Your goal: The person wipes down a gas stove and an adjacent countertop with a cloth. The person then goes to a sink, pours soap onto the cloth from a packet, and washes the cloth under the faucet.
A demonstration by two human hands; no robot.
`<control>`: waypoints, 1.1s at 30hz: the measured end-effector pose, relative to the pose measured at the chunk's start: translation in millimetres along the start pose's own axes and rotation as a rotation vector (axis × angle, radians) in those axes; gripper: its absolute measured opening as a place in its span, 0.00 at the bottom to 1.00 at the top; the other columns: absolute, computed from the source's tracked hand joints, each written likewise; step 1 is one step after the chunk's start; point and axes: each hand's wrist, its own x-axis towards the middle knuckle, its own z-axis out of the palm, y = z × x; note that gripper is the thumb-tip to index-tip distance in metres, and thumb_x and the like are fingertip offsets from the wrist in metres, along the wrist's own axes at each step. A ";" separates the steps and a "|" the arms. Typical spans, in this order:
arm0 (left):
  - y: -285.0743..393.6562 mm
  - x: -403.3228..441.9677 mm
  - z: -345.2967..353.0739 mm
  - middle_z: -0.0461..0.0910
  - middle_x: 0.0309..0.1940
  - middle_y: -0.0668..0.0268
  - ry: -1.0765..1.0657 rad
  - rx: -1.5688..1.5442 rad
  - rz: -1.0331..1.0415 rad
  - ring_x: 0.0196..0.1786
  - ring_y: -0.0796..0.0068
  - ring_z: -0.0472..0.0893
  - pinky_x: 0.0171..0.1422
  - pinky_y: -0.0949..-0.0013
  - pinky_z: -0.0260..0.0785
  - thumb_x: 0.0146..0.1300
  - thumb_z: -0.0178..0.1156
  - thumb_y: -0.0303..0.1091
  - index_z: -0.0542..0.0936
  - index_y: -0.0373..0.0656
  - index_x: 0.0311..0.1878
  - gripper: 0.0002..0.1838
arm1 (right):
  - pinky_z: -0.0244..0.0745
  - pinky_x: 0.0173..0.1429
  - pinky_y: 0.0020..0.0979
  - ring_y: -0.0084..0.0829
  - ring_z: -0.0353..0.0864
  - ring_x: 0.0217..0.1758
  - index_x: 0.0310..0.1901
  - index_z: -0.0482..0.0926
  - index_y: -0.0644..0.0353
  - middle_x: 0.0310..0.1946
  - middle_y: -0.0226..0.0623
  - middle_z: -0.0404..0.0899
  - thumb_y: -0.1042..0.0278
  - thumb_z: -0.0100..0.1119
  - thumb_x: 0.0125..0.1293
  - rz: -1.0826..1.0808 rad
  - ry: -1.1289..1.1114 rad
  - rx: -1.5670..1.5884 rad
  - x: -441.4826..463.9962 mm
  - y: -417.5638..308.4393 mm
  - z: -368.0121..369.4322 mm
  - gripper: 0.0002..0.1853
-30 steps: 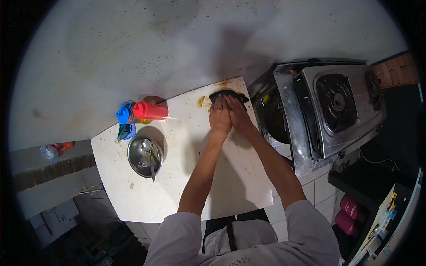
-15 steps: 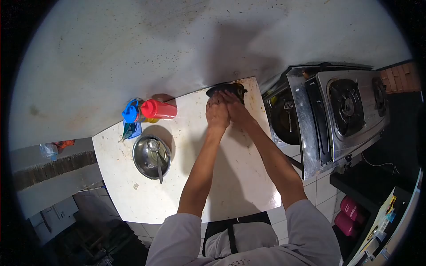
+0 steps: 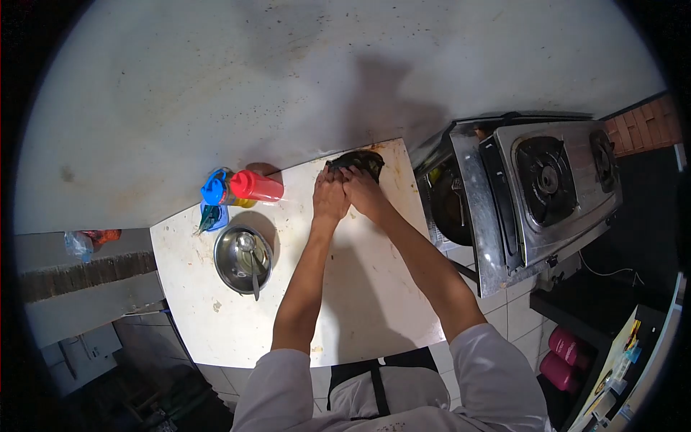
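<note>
A dark crumpled cloth [image 3: 366,163] lies on the white tabletop [image 3: 288,317] close to the wall. Both hands press on its near edge, side by side and touching. My left hand [image 3: 330,196] is on the left, its fingertips bent onto the cloth. My right hand [image 3: 363,191] rests beside it, fingers over the cloth. Brown stains mark the tabletop around the cloth. To the left stand a red bottle [image 3: 258,186] and a blue-lidded container [image 3: 215,188]. Nearer to me is a metal bowl [image 3: 232,268] with a spoon [image 3: 254,270] in it.
A gas stove [image 3: 554,173] stands on the right, with a dark pan [image 3: 450,209] on a level beside the table. A blue packet [image 3: 213,217] lies by the bottles. Two pink cylinders [image 3: 559,371] sit low at the right.
Both hands and the dark cloth have moved left along the wall side of the table. The camera view has shifted slightly.
</note>
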 end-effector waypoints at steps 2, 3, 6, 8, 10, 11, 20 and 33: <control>0.4 1.3 7.2 0.75 0.52 0.44 -0.003 0.039 0.022 0.64 0.50 0.67 0.73 0.58 0.52 0.61 0.48 0.38 0.74 0.29 0.54 0.24 | 0.61 0.68 0.42 0.46 0.67 0.65 0.49 0.76 0.70 0.59 0.52 0.70 0.70 0.48 0.59 -0.023 0.001 -0.002 -5.3 3.5 1.8 0.18; 2.7 5.0 5.3 0.75 0.52 0.44 0.001 0.042 0.022 0.64 0.50 0.67 0.73 0.58 0.52 0.61 0.48 0.38 0.74 0.29 0.54 0.24 | 0.61 0.69 0.40 0.48 0.70 0.62 0.53 0.73 0.72 0.57 0.55 0.72 0.71 0.48 0.58 -0.054 0.007 -0.010 -4.7 5.3 -2.9 0.21; 12.5 7.5 -1.2 0.75 0.52 0.43 -0.151 0.140 0.085 0.64 0.48 0.67 0.73 0.58 0.52 0.61 0.47 0.39 0.74 0.28 0.53 0.24 | 0.60 0.69 0.40 0.50 0.71 0.60 0.51 0.74 0.73 0.56 0.57 0.72 0.72 0.48 0.58 0.028 0.000 0.124 -14.7 6.4 -14.4 0.20; 21.5 4.6 -7.6 0.74 0.52 0.42 -0.121 0.057 0.052 0.63 0.47 0.68 0.73 0.57 0.53 0.61 0.46 0.40 0.74 0.27 0.52 0.25 | 0.61 0.69 0.40 0.51 0.70 0.61 0.50 0.74 0.73 0.56 0.57 0.72 0.72 0.48 0.58 0.052 0.007 0.149 -23.9 3.1 -19.6 0.19; 24.7 -1.6 -6.8 0.74 0.52 0.41 -0.109 -0.018 0.063 0.63 0.46 0.68 0.72 0.57 0.54 0.61 0.46 0.41 0.75 0.26 0.51 0.25 | 0.61 0.69 0.40 0.51 0.70 0.61 0.50 0.74 0.74 0.55 0.57 0.72 0.73 0.48 0.58 0.078 0.014 0.170 -34.8 4.2 -16.8 0.19; 27.8 -5.1 -5.6 0.73 0.51 0.39 -0.110 -0.008 0.101 0.63 0.45 0.68 0.72 0.57 0.55 0.60 0.47 0.39 0.75 0.25 0.50 0.24 | 0.65 0.66 0.40 0.51 0.71 0.60 0.49 0.74 0.73 0.55 0.56 0.73 0.72 0.49 0.58 0.051 0.046 0.163 -40.9 4.5 -15.3 0.18; 88.2 -68.3 3.2 0.74 0.50 0.42 -0.116 -0.055 0.207 0.63 0.49 0.69 0.73 0.57 0.53 0.52 0.52 0.36 0.78 0.28 0.46 0.22 | 0.69 0.59 0.43 0.55 0.72 0.52 0.44 0.74 0.73 0.46 0.59 0.75 0.80 0.49 0.53 0.100 0.119 0.368 -140.0 -11.9 -19.7 0.15; 152.2 -254.6 -95.3 0.74 0.57 0.49 0.108 -0.970 -0.377 0.65 0.57 0.69 0.72 0.62 0.54 0.66 0.49 0.29 0.71 0.29 0.58 0.20 | 0.74 0.58 0.35 0.37 0.79 0.51 0.55 0.73 0.65 0.50 0.44 0.78 0.77 0.41 0.65 0.813 0.145 1.623 -302.4 -26.3 -86.7 0.18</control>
